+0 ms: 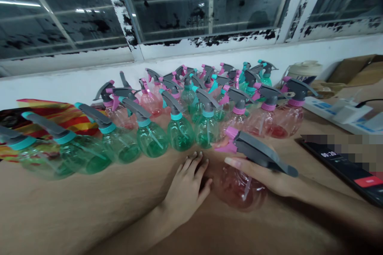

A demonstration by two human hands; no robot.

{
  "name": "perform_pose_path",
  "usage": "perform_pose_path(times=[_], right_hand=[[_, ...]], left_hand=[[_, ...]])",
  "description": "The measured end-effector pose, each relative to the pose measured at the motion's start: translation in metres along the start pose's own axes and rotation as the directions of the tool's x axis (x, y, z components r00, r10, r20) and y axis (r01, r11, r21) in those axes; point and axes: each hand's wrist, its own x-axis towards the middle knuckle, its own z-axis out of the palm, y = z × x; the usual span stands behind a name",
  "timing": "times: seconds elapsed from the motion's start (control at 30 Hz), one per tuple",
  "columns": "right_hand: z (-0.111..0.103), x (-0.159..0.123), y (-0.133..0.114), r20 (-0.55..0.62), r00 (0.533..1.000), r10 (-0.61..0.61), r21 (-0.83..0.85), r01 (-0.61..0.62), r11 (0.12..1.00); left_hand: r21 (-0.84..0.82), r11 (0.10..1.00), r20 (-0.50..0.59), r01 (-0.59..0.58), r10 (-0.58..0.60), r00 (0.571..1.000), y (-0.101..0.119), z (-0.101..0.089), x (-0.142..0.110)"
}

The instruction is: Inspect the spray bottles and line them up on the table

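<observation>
My right hand (260,173) is wrapped round the neck of a pink spray bottle (239,193) with a grey and pink trigger head. The bottle is near the table's front, its nozzle facing left and away. Flat on the wooden table, just left of that bottle, lies my left hand (188,187), fingers stretched and holding nothing. Beyond its fingertips stand green spray bottles with turquoise collars, among them a near one (180,133) and another (152,139). Pink spray bottles (287,119) continue the front row to the right.
Several more spray bottles (151,101) crowd behind the front row, against the white wall. A phone (338,163) lies at the right, below a white power strip (326,111) with plugs. A cardboard box (356,69) is at the back right. Red and yellow striped packaging (60,113) lies at the left.
</observation>
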Motion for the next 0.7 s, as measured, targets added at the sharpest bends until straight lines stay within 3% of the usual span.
perform_pose_path(times=[0.23, 0.47, 0.7], right_hand=[[0.0016, -0.0022, 0.0022, -0.017, 1.000, 0.012, 0.039, -0.011, 0.999], [0.0018, -0.0029, 0.0021, -0.018, 0.999, 0.041, -0.011, -0.041, 0.999], [0.0017, -0.0008, 0.0013, 0.012, 1.000, 0.022, 0.076, -0.023, 0.997]], left_hand=[[0.015, 1.000, 0.028, 0.005, -0.005, 1.000, -0.0001, 0.0008, 0.0009], [0.002, 1.000, -0.012, -0.006, 0.006, 1.000, -0.0011, 0.0015, 0.0001], [0.010, 1.000, -0.006, -0.005, 0.005, 1.000, -0.0014, 0.0019, 0.0007]])
